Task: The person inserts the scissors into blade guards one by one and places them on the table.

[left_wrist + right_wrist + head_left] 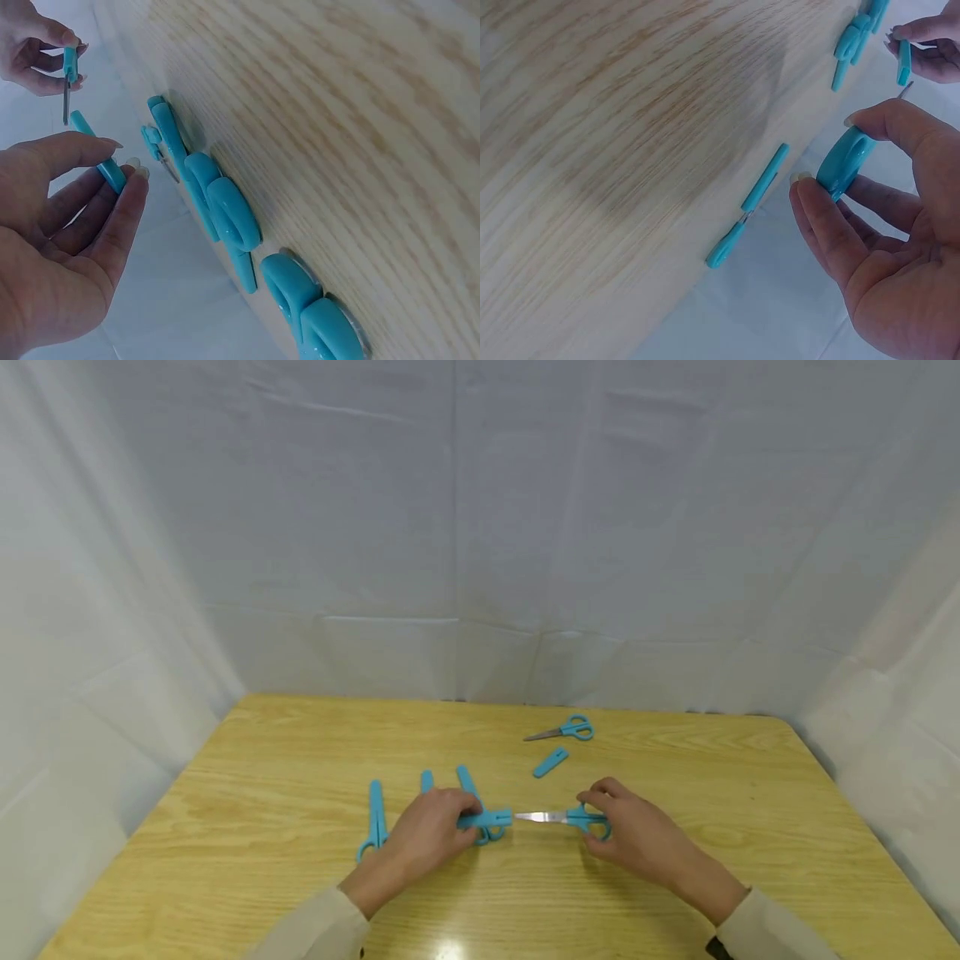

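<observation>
Between thumb and fingers, my left hand (429,832) pinches a blue scissors cover (491,818), its open end facing right. My right hand (643,837) grips a pair of scissors (576,817) by the blue handles, blades closed and pointing left. The bare blade tip lies in line with the cover's mouth, a small gap apart in the head view. Both are held above the table, as the left wrist view shows with the cover (112,174) and the scissors (70,64). Part of the handles is hidden by the right fingers.
On the wooden table (300,752), covered scissors (377,810) lie at the left, with more covered scissors (467,779) partly behind my left hand. Farther back lie bare-bladed scissors (576,728) and a loose blue cover (551,762). White sheeting (480,568) hangs behind the table.
</observation>
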A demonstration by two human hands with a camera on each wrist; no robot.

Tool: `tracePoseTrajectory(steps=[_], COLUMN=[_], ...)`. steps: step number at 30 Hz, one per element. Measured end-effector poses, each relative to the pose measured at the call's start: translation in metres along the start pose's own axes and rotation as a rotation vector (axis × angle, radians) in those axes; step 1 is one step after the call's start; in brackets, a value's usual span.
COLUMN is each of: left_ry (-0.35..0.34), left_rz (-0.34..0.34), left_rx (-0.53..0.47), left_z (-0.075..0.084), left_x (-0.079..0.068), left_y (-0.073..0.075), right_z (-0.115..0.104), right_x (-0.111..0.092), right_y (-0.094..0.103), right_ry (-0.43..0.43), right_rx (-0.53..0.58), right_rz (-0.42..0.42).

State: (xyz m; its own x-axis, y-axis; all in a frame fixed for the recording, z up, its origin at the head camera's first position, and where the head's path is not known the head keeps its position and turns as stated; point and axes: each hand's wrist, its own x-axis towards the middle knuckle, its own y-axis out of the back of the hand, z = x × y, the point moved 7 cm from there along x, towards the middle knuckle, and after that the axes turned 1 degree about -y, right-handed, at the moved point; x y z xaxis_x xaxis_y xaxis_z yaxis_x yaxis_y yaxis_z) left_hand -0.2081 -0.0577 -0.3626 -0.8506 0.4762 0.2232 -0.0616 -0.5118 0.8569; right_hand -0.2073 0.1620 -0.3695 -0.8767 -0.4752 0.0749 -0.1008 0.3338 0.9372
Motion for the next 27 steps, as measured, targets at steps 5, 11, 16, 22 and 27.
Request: tracePoseTrajectory(steps=[5,11,16,22,27], left_ry=[0.006,0.003,0.009,0.005,0.000], left_rz=[0.002,0.009,0.013,0.019,0.023], left_rx=[0.019,0.032,0.034,0.052,0.065], left_z=[-0.0013,-0.0011,-0.0018,-0.0023,-0.0016], left_x=[-0.0020,-0.0029,-0.0035,-0.0042,-0.0050], left_y=[-0.0008,-0.0008,-0.0008,-0.0010,-0.0004], right_z=[-0.0018,-0.0032,-0.0037,-0.0041,-0.0050], right_x=[0.0010,0.0015,0.0006,0.0013,0.0013], right_y=[-0.0025,-0.0044,-0.0045,-0.0065,-0.0069], right_ry=[0.013,0.026,0.025,0.013,0.015], right_rx=[-0.003,0.003,-0.011,-0.011,-0.022], right_rz=[-0.001,0.002,0.010,0.003,0.015])
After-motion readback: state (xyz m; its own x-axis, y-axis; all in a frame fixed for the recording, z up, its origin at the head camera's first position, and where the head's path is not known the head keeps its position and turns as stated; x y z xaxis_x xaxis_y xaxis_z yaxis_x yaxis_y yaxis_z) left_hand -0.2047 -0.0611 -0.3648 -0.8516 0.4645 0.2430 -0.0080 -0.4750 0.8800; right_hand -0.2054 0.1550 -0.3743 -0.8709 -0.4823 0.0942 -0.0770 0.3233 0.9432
